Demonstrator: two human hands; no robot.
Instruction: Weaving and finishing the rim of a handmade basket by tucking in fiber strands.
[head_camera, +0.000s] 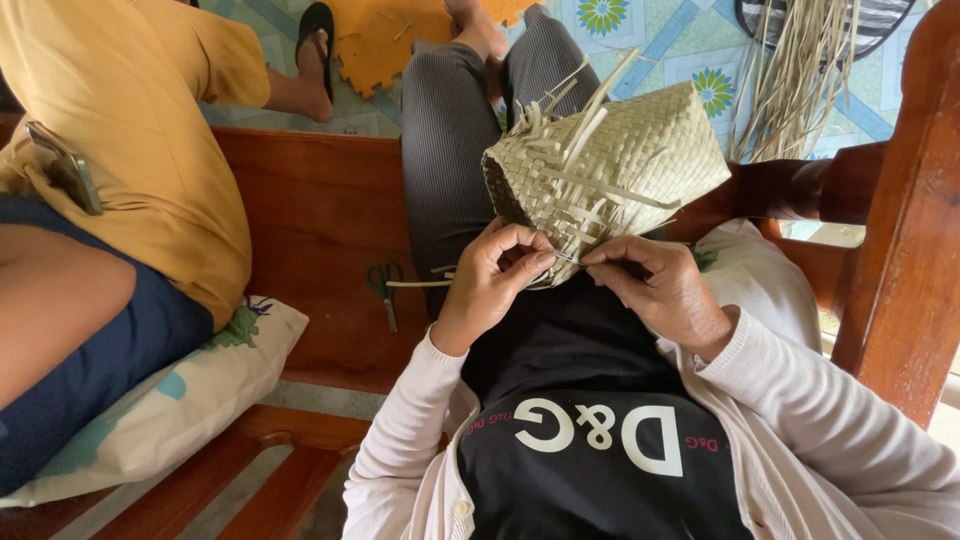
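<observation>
Wooden bench (320, 210): both hands (fingertips pinching) work woven basket (610, 165)

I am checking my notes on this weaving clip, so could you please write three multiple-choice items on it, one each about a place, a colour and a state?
1. Where do the scissors lie?
A. on the wooden bench
B. on the tiled floor
C. inside the basket

2. What colour is the shirt of the person alongside?
A. red
B. yellow
C. white

3. What are the left hand and right hand doing?
A. resting flat on the lap
B. holding the scissors
C. pinching a thin strip at the basket

Answers: 1 A, they rest on the bench by the leg. 2 B, the shirt is plainly yellow. 3 C, both sets of fingertips meet on a strip at the basket's lower edge.
</observation>
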